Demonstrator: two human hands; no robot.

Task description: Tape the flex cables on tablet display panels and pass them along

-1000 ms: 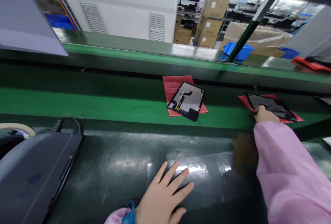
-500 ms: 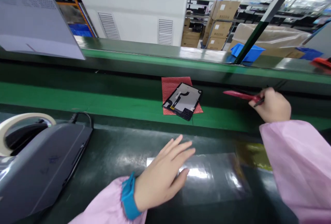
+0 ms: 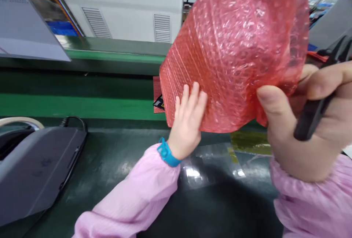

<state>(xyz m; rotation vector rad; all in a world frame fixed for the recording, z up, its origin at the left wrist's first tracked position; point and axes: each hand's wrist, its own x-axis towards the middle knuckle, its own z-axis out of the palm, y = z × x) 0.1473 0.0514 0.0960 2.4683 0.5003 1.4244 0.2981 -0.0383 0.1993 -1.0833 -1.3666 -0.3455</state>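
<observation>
Bubble wrap, translucent red and creased (image 3: 233,55), is held up in front of the person, above the work surface and close to the camera, hiding much of the view. Whether anything flat lies inside or behind it cannot be told.

The right hand (image 3: 305,121) has its thumb and fingers clamped on the wrap's lower right edge, and the same hand keeps a slim black tool with two prongs (image 3: 310,119) tucked across the palm. The left hand (image 3: 188,122), a blue band (image 3: 168,153) at its wrist, has its fingers extended and slightly apart, in front of the wrap's lower left part; it grips nothing, and contact with the wrap is unclear.

Judging by this, the lifting is done and handling of the wrap is under way: it is neither set down nor laid flat.

Just beyond its left edge, a dark flat panel corner (image 3: 158,101) lies on a red sheet (image 3: 156,86) on the green belt (image 3: 55,106); neither hand touches it, so any work on that piece seems left for now.

Below, clear glossy film (image 3: 198,181) lies on the dark bench (image 3: 101,183), near a yellowish strip (image 3: 250,143). Farther left stand a grey sloped device (image 3: 41,168) and a cream tape ring (image 3: 30,121).
</observation>
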